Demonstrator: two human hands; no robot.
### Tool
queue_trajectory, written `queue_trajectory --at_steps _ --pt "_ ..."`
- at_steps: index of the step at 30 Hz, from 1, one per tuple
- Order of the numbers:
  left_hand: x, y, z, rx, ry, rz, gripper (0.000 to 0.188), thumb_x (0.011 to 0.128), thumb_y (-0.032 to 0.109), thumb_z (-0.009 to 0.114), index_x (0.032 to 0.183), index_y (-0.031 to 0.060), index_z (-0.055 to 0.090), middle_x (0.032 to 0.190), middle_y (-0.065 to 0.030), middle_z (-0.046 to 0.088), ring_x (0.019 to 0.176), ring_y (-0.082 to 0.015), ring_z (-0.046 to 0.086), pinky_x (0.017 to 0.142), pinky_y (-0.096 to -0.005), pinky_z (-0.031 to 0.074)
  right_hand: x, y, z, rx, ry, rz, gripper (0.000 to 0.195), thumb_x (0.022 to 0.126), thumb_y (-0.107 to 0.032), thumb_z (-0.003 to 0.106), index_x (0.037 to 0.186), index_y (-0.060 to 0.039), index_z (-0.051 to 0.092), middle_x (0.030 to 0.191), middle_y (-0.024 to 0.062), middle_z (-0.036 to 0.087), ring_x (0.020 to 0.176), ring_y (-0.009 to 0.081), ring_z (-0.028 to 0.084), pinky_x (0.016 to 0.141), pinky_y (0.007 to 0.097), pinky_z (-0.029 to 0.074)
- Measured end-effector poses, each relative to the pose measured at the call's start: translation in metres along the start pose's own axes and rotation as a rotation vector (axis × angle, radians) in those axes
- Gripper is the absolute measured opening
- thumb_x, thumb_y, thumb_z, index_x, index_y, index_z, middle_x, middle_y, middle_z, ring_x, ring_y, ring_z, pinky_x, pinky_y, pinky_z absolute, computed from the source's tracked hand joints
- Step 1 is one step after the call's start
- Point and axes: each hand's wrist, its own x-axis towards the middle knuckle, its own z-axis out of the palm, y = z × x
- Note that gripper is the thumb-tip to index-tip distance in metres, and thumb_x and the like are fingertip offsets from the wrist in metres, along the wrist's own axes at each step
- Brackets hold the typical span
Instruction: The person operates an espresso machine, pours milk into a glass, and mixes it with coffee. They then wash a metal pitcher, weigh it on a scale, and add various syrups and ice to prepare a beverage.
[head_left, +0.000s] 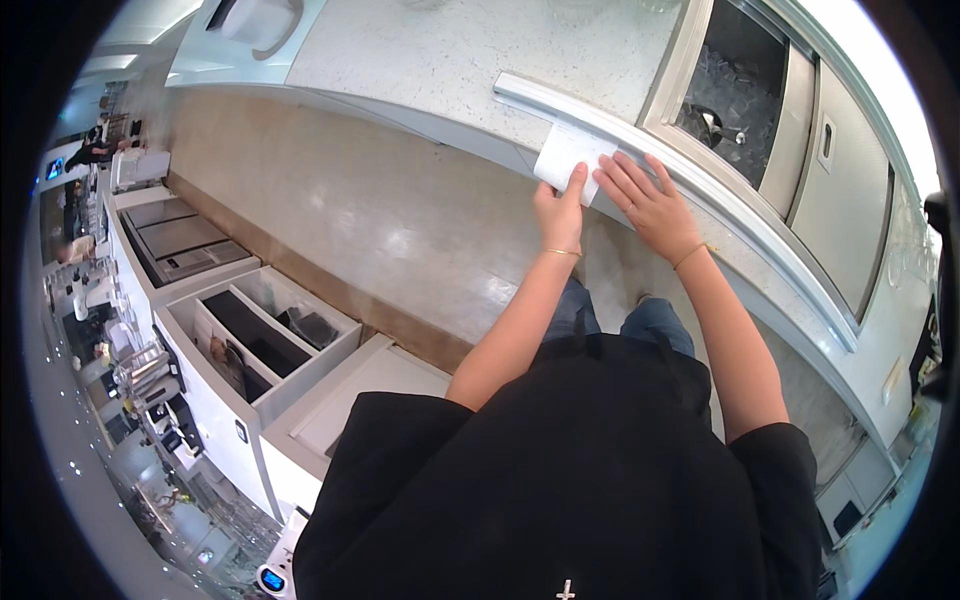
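A white paper slip (564, 159) with faint writing hangs from a long metal ticket rail (577, 112) along the counter's front edge. My left hand (564, 206) pinches the lower part of the slip, its thumb lying on the front. Beside it, my right hand (651, 202) has its fingers extended and slightly apart, the fingertips at the slip's right edge. Whether the right fingers press on the paper or only rest by it cannot be told. The slip's top end meets the rail.
Right of the rail, an ice bin (731, 97) holds ice and a metal scoop (712, 126), partly covered by a steel sliding lid (844, 172). Behind on the left stands an open drawer (262, 330) with dividers. People are far off at the upper left.
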Motion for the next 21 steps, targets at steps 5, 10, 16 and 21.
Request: queue_trajectory --at_steps 5,10,16,21 --pt "0.005 -0.007 -0.001 -0.046 -0.001 0.087 0.033 0.084 0.019 0.068 0.107 0.0005 0.054 0.101 -0.005 0.058 0.078 -0.0074 0.053 0.06 -0.0216 0.042 0.003 -0.002 -0.001 0.004 -0.009 0.011 0.059 0.082 -0.018 0.049 0.139 -0.0183 0.033 0.141 -0.0024 0.037 0.129 0.014 0.035 0.112 0.0392 0.019" --pt "-0.001 0.003 0.005 0.032 0.012 0.064 0.03 0.084 0.018 0.067 0.106 0.0015 0.054 0.097 -0.0035 0.057 0.076 -0.0071 0.052 0.057 -0.0215 0.04 0.002 -0.001 -0.001 -0.003 -0.02 0.021 0.06 0.081 -0.018 0.049 0.139 -0.0188 0.033 0.142 -0.0024 0.036 0.13 0.0136 0.034 0.113 0.0389 0.019" --pt "-0.004 0.002 0.007 -0.027 0.019 0.074 0.037 0.083 0.016 0.068 0.111 0.0006 0.048 0.105 -0.0068 0.053 0.085 -0.0114 0.054 0.064 -0.0242 0.047 0.001 0.0 0.0 -0.03 -0.024 0.002 0.06 0.081 -0.018 0.05 0.138 -0.019 0.034 0.142 -0.0026 0.036 0.13 0.0134 0.035 0.112 0.039 0.019" --pt "-0.001 -0.006 0.006 0.017 0.067 0.114 0.047 0.082 0.017 0.069 0.114 0.0021 0.038 0.111 -0.0101 0.048 0.094 -0.0172 0.054 0.072 -0.0301 0.051 0.0 -0.001 0.003 -0.079 0.019 0.006 0.058 0.082 -0.019 0.049 0.138 -0.0195 0.035 0.141 -0.003 0.037 0.128 0.0131 0.036 0.112 0.0385 0.02"
